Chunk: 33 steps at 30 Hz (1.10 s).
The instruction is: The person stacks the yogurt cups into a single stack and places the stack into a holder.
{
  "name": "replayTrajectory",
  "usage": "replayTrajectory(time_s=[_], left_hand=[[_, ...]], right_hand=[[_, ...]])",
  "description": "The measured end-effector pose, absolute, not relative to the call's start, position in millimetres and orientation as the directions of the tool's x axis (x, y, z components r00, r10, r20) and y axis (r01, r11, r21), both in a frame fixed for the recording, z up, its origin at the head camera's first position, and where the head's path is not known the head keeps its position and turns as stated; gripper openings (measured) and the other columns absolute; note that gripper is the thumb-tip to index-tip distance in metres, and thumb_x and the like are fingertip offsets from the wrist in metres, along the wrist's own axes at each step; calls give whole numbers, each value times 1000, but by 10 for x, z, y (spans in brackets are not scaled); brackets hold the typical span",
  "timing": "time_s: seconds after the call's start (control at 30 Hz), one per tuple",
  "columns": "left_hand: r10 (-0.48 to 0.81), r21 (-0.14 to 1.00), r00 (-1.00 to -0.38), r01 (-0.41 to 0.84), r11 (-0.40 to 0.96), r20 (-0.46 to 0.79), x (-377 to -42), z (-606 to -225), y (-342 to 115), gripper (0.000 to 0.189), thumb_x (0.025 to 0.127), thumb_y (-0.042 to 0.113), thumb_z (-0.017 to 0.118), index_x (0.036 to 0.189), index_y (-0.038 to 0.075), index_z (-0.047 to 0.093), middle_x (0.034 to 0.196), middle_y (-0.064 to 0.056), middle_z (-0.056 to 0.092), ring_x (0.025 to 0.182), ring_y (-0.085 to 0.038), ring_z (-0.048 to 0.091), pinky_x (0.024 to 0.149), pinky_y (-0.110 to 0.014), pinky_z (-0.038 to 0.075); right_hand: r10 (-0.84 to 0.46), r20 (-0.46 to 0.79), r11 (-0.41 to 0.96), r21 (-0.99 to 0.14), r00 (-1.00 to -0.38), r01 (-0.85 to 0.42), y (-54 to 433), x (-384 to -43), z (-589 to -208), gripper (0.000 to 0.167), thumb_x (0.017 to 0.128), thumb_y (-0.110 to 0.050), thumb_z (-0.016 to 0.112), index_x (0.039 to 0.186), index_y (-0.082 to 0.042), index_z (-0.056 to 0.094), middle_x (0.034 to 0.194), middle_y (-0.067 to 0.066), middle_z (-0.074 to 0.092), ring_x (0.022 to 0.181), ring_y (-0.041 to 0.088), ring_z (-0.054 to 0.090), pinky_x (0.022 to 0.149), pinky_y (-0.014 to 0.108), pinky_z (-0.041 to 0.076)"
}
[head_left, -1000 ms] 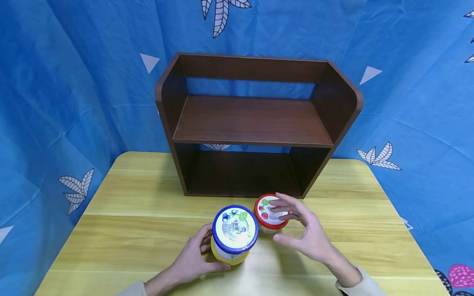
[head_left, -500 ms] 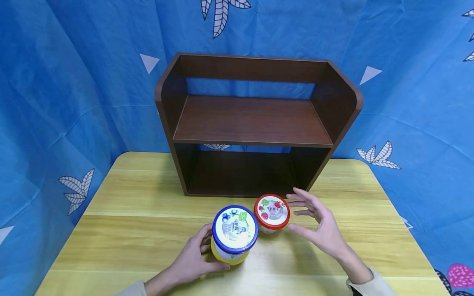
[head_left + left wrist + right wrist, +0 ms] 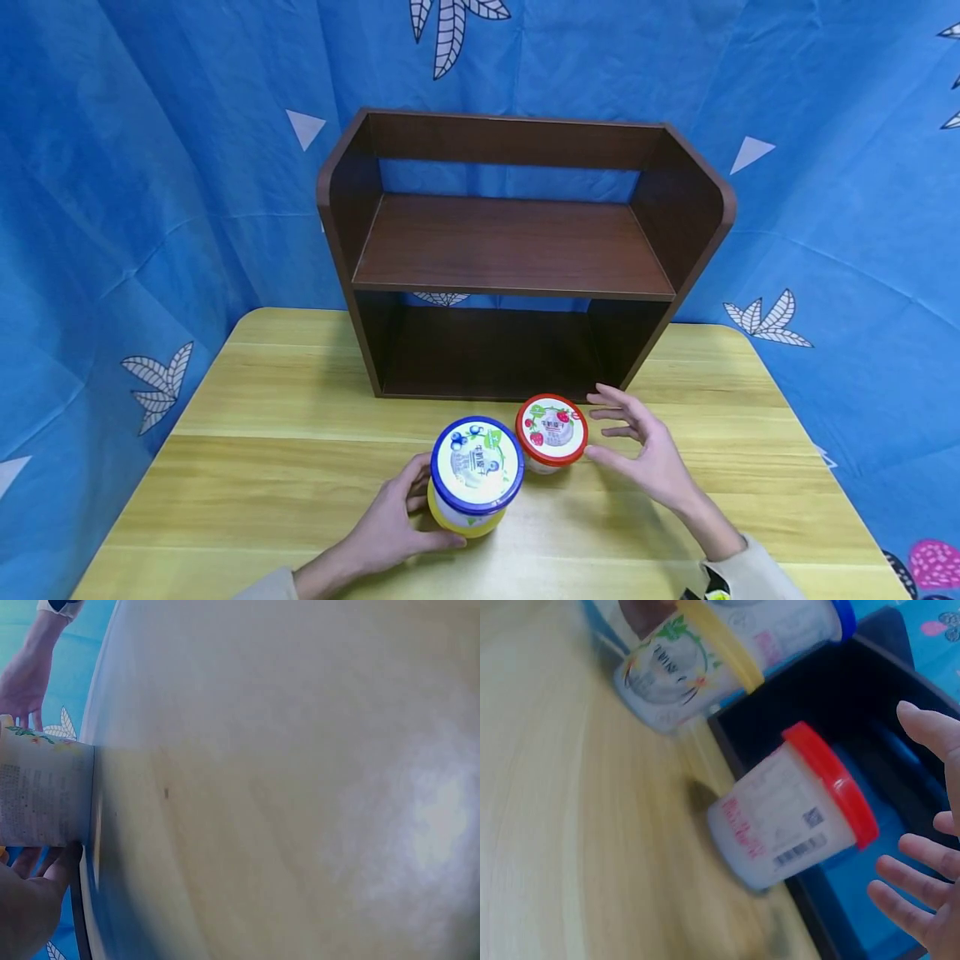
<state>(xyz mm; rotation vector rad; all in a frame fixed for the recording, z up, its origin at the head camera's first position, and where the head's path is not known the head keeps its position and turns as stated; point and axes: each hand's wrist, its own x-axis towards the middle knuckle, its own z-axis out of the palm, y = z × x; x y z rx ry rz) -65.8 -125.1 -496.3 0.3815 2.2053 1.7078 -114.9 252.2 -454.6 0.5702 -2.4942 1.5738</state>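
Observation:
In the head view, my left hand [image 3: 390, 525] curls its thumb and fingers around a stack of two yogurt-style tubs. The lower tub [image 3: 671, 679] has a yellow lid and a white, flower-printed side. On top of it sits a tub with a blue lid [image 3: 480, 464] with blueberries printed on it. Beside the stack, to the right, stands a shorter-looking tub with a red lid [image 3: 551, 429] showing strawberries, upright on the table. My right hand [image 3: 648, 462] is just right of that tub, fingers spread and nothing held, fingertips near its rim.
Behind the tubs stands a dark brown two-tier shelf [image 3: 517, 246], its lower front edge close to the red-lidded tub. Everything rests on a light wooden table [image 3: 262, 442]. A blue patterned cloth [image 3: 187, 167] hangs behind and around it.
My right hand has moved from above the red-lidded tub to its right side, uncovering the lid. The left hand and the stacked tubs have stayed in place.

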Motion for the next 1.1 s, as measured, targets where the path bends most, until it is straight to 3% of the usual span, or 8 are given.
replayTrajectory(time_s=[0.17,0.47,0.67,0.87,0.97,1.1], left_hand=[[403,967,-911,16,254,-91,-662,-4955,-1245,98,74,28,98,154,14,42,155,-14,57,144,-38,54,104,-12,51],[404,963,-908,2,268,-111,-656,-4953,-1246,98,75,32,97,154,14,42,156,-15,56,145,-40,53,102,-9,50],[402,960,-909,8,280,-110,-653,-4944,-1244,98,76,32,97,155,14,42,155,-15,56,145,-40,54,103,-10,50],[399,957,-910,11,289,-110,-652,-4940,-1242,98,76,31,97,155,12,42,156,-16,56,144,-40,54,108,-25,57],[399,957,-910,10,290,-112,-652,-4934,-1240,98,76,31,97,155,12,42,155,-16,56,144,-40,54,111,-34,58],[400,959,-909,6,285,-114,-655,-4925,-1239,98,76,31,97,154,12,42,155,-17,55,144,-41,54,111,-37,58]], right_hand=[[-260,268,395,-847,-928,-356,2538,-1187,-4653,81,86,-4,84,157,-17,46,146,24,61,125,18,66,95,26,62],[-282,211,423,-848,-936,-319,2536,-1219,-4769,83,87,-12,86,158,-19,44,150,15,61,126,6,62,96,33,62],[-284,178,436,-851,-942,-292,2519,-1236,-4827,83,86,-15,87,157,-11,44,146,15,62,120,2,62,96,34,63],[-283,154,434,-860,-947,-270,2479,-1248,-4879,85,84,-17,89,156,-6,44,141,16,63,118,-3,60,96,33,63],[-279,139,436,-863,-950,-254,2459,-1252,-4895,85,84,-19,89,156,-10,45,142,14,63,119,-3,58,95,31,63],[-280,124,432,-869,-952,-240,2434,-1261,-4914,85,83,-21,90,156,-16,46,142,12,63,119,0,58,95,30,63]])
